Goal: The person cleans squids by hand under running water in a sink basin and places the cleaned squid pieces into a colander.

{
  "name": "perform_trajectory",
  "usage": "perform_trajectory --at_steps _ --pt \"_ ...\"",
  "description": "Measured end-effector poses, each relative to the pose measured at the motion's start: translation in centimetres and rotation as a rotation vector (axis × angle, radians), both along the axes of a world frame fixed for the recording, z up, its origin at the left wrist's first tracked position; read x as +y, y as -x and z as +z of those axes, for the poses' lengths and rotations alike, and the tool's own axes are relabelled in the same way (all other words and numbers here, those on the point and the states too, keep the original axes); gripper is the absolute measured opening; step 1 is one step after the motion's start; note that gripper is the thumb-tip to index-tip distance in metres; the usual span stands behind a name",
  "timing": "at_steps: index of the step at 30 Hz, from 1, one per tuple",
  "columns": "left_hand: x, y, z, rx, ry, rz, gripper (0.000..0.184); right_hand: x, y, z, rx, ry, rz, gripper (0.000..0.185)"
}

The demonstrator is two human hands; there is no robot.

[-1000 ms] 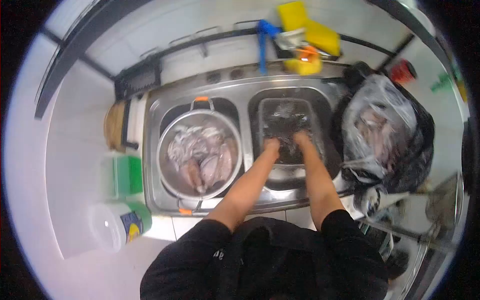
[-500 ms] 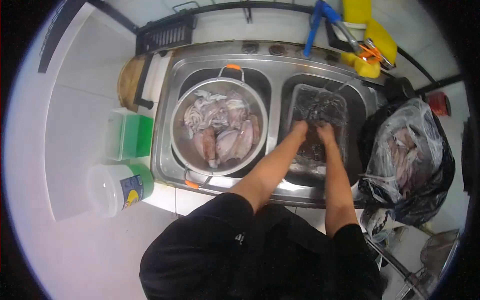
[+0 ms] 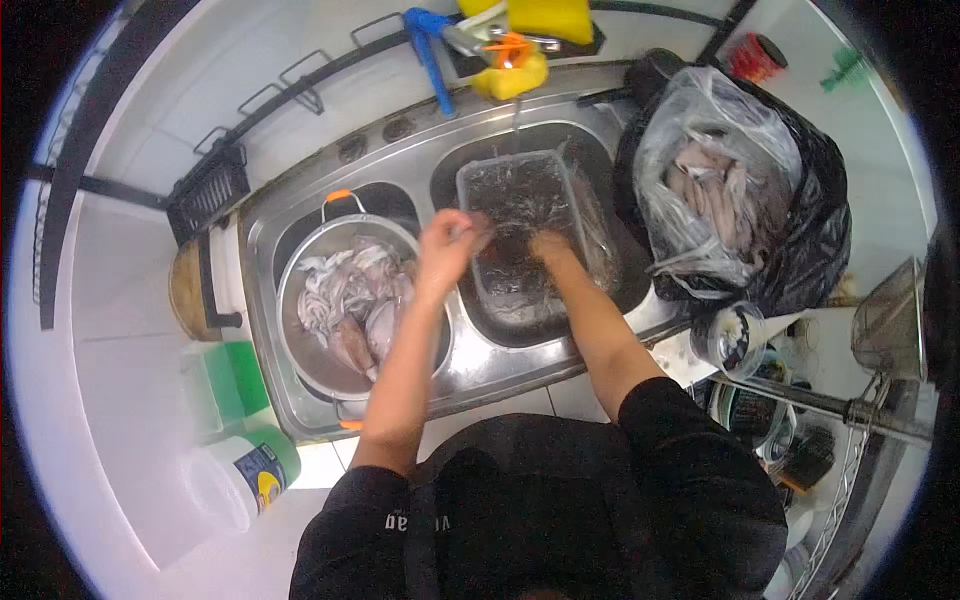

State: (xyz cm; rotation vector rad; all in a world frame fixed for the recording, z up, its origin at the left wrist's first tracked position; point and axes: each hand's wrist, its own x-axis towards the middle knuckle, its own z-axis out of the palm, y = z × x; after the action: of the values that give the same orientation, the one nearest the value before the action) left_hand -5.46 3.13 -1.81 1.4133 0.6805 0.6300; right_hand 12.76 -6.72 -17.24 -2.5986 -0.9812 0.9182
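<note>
My left hand (image 3: pixel 449 245) is raised over the left edge of a clear rectangular tub (image 3: pixel 570 215) in the right sink basin. Its fingers are curled together; whatever they hold, if anything, is blurred. Wrist-deep in the dark water of the tub is my right hand (image 3: pixel 549 246), its fingers hidden. Water falls into the tub from the tap (image 3: pixel 516 115). In the left basin a round metal pot (image 3: pixel 298 350) with orange-tipped handles holds pale, pinkish squid (image 3: pixel 350 290).
At the right, a black bag (image 3: pixel 820 230) with a clear liner holds more squid. Yellow and blue items (image 3: pixel 430 50) sit behind the tap. A white and green bucket (image 3: pixel 235 480), a green container (image 3: pixel 235 380) and a wooden board (image 3: pixel 188 290) stand left.
My left hand has come up out of the tub's water and moved left, toward the pot. My right hand stays in the water. The camera view has turned and shifted.
</note>
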Motion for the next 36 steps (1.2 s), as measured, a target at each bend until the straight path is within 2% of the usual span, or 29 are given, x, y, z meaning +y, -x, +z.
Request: perform_trajectory --at_steps 1,2,4,5,7,8,9,10,11,12,13,15,16,18,19,21,22,24,26,30,33,36 --pt "0.3 1.9 1.8 -0.033 -0.193 0.025 0.007 -0.1 0.9 -1.4 0.256 -0.027 -0.322 0.052" --pt "0.3 4.1 5.2 0.087 -0.196 0.019 0.007 -0.2 1.6 0.3 0.259 -0.032 -0.336 0.052" --pt "1.9 8.4 7.4 0.233 -0.411 0.067 0.012 -0.7 3.0 7.7 0.104 0.165 0.537 0.057" --pt "2.7 10.6 7.8 0.321 -0.422 0.053 0.015 -1.0 3.3 9.0 0.107 0.162 0.527 0.057" --pt "3.8 13.8 8.2 0.406 -0.434 0.038 0.018 -1.5 3.4 10.6 0.287 0.081 0.348 0.036" --pt "4.1 15.1 8.0 0.518 -0.311 -0.026 0.020 -1.8 3.0 11.5 0.287 0.081 0.347 0.036" --pt "4.2 16.2 7.6 0.628 -0.186 -0.088 0.022 -2.1 2.3 12.2 0.168 -0.121 0.200 0.035" --pt "3.7 16.8 7.0 0.679 -0.190 -0.124 0.030 -2.4 1.5 12.4 0.049 -0.321 0.050 0.035" --pt "3.4 16.8 6.3 0.683 -0.190 -0.126 0.030 -2.6 0.7 12.0 -0.177 -0.515 -0.011 0.031" --pt "2.2 15.8 6.1 0.735 -0.546 -0.119 0.035 -2.8 -0.3 11.5 -0.407 -0.705 -0.074 0.029" --pt "1.1 14.6 5.9 0.771 -0.909 -0.109 0.041 -3.1 -1.7 10.7 -0.406 -0.707 -0.077 0.029" --pt "-0.3 11.2 4.3 0.570 -0.676 -0.116 0.044 -4.0 -4.8 8.5 -0.509 -0.592 -0.154 0.032" --pt "-0.8 9.7 3.3 0.564 -0.684 -0.122 0.044 -4.4 -5.9 7.2 -0.515 -0.595 -0.164 0.032" --pt "-1.5 6.8 1.8 0.413 -0.588 -0.073 0.041 -5.1 -8.0 4.1 -0.278 -0.329 -0.240 0.039" --pt "-2.0 5.6 2.0 0.410 -0.592 -0.080 0.041 -5.4 -8.9 1.8 -0.281 -0.331 -0.248 0.039" --pt "-3.0 3.9 2.7 0.439 -0.549 -0.103 0.037 -6.0 -9.7 -2.1 -0.311 -0.225 0.012 0.051" --pt "-3.4 3.4 2.5 0.437 -0.542 -0.099 0.036 -6.2 -9.0 -1.0 -0.304 -0.219 0.006 0.051" --pt "-3.5 3.2 2.5 0.447 -0.504 -0.105 0.035 -6.5 -7.2 0.6 -0.326 -0.037 0.087 0.052" --pt "-3.3 3.2 2.3 0.448 -0.472 -0.105 0.034 -6.3 -7.3 0.7 -0.292 -0.039 0.037 0.051" --pt "-2.9 4.5 1.8 0.412 -0.236 -0.096 0.029 -6.5 -6.3 1.4 -0.208 -0.054 -0.144 0.048" --pt "-3.0 6.2 1.5 0.392 -0.150 -0.081 0.028 -7.0 -6.2 2.3 -0.185 0.001 -0.034 0.046" --pt "-3.3 7.1 0.9 0.317 -0.105 -0.081 0.028 -6.9 -5.9 4.4 -0.145 -0.046 -0.116 0.046"
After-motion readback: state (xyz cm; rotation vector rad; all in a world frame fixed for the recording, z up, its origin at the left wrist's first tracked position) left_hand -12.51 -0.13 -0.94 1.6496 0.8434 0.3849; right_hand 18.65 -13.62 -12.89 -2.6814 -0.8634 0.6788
